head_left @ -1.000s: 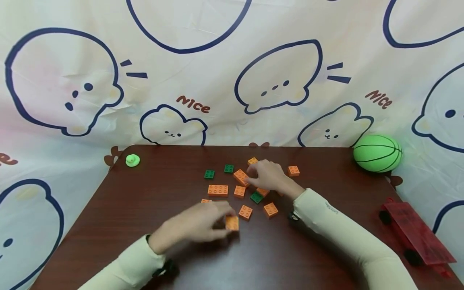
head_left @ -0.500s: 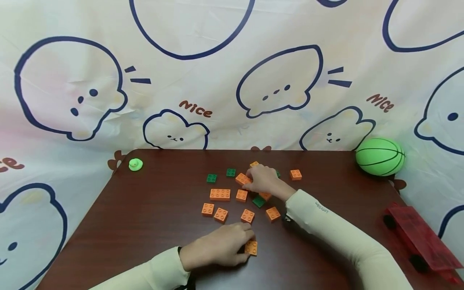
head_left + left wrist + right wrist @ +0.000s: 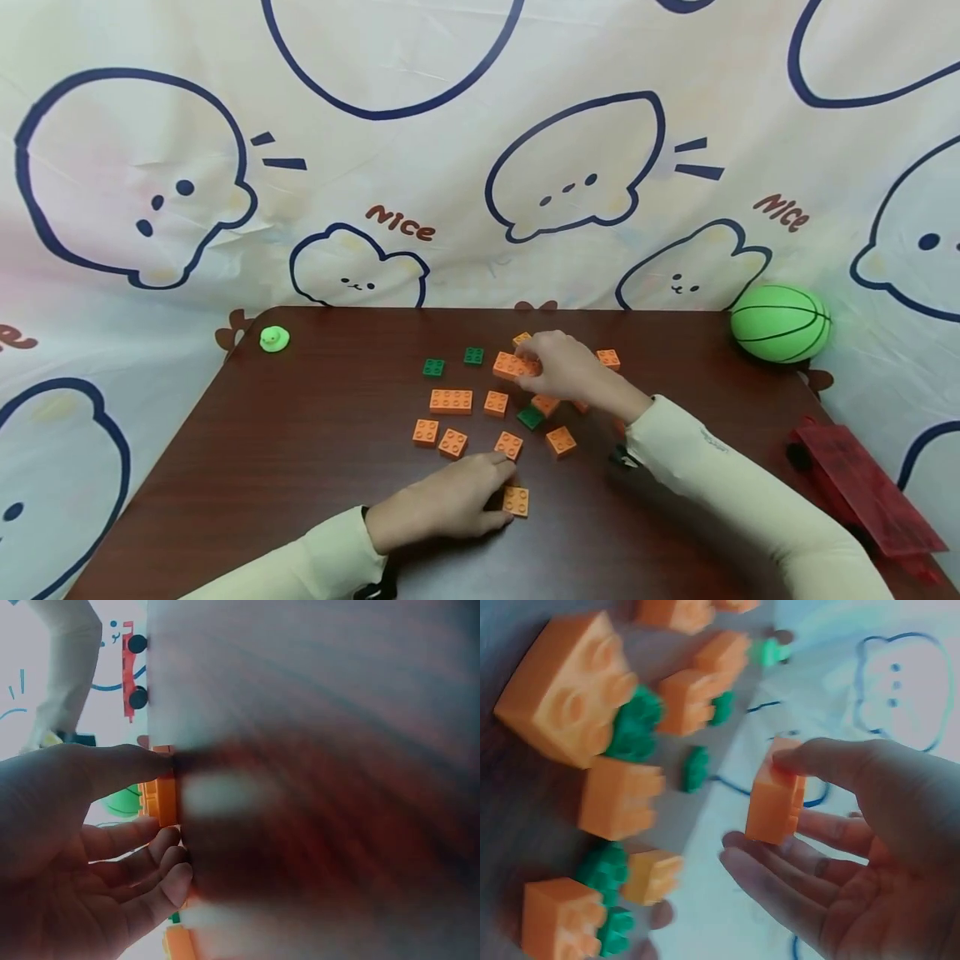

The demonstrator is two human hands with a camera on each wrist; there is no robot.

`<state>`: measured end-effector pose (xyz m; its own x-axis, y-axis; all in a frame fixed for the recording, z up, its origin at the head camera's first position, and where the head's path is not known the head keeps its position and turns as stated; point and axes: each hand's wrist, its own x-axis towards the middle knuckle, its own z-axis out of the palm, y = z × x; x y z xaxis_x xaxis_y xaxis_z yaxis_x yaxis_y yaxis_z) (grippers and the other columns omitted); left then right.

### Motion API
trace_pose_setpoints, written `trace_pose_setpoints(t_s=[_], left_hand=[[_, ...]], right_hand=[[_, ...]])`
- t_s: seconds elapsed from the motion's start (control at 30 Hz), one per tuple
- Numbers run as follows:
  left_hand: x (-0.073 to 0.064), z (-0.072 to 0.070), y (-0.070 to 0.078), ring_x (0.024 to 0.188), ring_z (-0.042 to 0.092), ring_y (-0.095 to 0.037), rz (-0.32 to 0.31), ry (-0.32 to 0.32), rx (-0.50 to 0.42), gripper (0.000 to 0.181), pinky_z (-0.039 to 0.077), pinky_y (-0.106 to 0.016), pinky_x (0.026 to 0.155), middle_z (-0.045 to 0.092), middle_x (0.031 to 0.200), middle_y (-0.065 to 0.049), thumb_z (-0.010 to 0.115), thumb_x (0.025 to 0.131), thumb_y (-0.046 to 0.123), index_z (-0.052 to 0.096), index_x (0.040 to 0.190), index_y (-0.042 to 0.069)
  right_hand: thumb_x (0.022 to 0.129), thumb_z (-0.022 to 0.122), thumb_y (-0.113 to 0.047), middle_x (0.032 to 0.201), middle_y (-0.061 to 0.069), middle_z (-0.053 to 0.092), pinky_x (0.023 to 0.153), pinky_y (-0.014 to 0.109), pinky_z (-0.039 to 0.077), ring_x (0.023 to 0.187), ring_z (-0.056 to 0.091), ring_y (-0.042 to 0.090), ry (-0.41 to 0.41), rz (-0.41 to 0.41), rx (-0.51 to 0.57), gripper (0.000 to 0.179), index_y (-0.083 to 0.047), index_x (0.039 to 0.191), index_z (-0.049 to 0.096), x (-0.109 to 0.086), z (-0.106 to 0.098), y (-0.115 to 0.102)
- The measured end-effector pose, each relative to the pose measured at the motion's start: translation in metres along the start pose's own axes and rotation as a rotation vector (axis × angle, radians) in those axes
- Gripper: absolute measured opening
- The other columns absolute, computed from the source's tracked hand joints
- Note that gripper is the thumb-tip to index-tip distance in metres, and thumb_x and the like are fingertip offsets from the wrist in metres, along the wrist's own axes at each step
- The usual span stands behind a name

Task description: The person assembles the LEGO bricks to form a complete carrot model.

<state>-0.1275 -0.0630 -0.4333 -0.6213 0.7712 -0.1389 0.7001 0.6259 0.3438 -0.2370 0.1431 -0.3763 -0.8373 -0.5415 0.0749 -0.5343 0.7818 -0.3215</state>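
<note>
Near the front of the brown table, my left hand (image 3: 442,502) pinches a square orange toy brick (image 3: 516,502) between thumb and fingers. That brick (image 3: 165,795) sits on the tabletop in the left wrist view. Farther back, my right hand (image 3: 573,371) holds a longer orange brick (image 3: 512,366) by its right end. In the right wrist view this brick (image 3: 771,802) is raised off the table, between thumb and fingers. Loose orange bricks, such as one long brick (image 3: 451,402), and a green brick (image 3: 530,417) lie between the hands.
A green toy duck (image 3: 274,338) stands at the back left corner. At the back right is a green ball (image 3: 781,324), with a red toy car (image 3: 862,492) along the right edge. Patterned cloth (image 3: 480,167) rises behind the table.
My left hand has moved right and nearer the front edge with the square brick. My right hand has lifted the long brick and turned it more level.
</note>
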Motion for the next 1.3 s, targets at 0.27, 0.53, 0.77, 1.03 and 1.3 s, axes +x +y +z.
trace_pose_setpoints(t_s=[0.27, 0.53, 0.77, 1.03, 1.3], left_hand=[[-0.007, -0.003, -0.003, 0.082, 0.056, -0.002, -0.055, 0.005, -0.098, 0.031, 0.049, -0.02, 0.069, 0.064, 0.097, 0.005, 0.079, 0.091, 0.033, 0.064, 0.108, 0.012], [-0.006, -0.007, -0.011, 0.069, 0.047, 0.0, -0.059, 0.015, -0.194, 0.025, 0.042, -0.018, 0.059, 0.056, 0.083, 0.008, 0.081, 0.09, 0.028, 0.063, 0.098, 0.014], [-0.001, -0.005, -0.011, 0.08, 0.057, 0.003, -0.05, 0.003, -0.206, 0.028, 0.049, -0.017, 0.068, 0.064, 0.095, 0.009, 0.079, 0.092, 0.031, 0.066, 0.11, 0.013], [0.0, -0.004, -0.009, 0.08, 0.057, 0.004, -0.05, 0.015, -0.236, 0.027, 0.048, -0.016, 0.067, 0.065, 0.094, 0.01, 0.08, 0.091, 0.03, 0.065, 0.108, 0.016], [0.003, -0.004, -0.006, 0.075, 0.054, 0.003, -0.05, 0.026, -0.252, 0.024, 0.046, -0.017, 0.063, 0.064, 0.091, 0.01, 0.08, 0.09, 0.029, 0.066, 0.105, 0.016]], right_hand=[[0.088, 0.081, -0.027, 0.113, -0.003, 0.072, 0.075, 0.026, 0.052, 0.089, 0.06, 0.016, -0.105, -0.089, 0.131, 0.033, -0.015, 0.118, 0.074, -0.052, -0.017, -0.017], [0.089, 0.08, -0.028, 0.107, -0.009, 0.071, 0.073, 0.022, 0.051, 0.086, 0.058, 0.005, -0.232, -0.178, 0.135, 0.026, -0.019, 0.113, 0.074, -0.08, -0.006, -0.032], [0.089, 0.08, -0.032, 0.109, -0.014, 0.07, 0.076, 0.023, 0.052, 0.09, 0.059, -0.001, -0.274, -0.177, 0.121, 0.024, -0.026, 0.111, 0.074, -0.089, 0.017, -0.034], [0.088, 0.082, -0.033, 0.108, -0.014, 0.07, 0.085, 0.027, 0.053, 0.095, 0.06, -0.003, -0.228, -0.187, 0.134, 0.028, -0.023, 0.114, 0.075, -0.092, 0.04, -0.031], [0.088, 0.083, -0.032, 0.101, -0.014, 0.068, 0.075, 0.017, 0.049, 0.086, 0.057, -0.004, -0.214, -0.209, 0.175, 0.021, -0.022, 0.105, 0.074, -0.092, 0.051, -0.029]])
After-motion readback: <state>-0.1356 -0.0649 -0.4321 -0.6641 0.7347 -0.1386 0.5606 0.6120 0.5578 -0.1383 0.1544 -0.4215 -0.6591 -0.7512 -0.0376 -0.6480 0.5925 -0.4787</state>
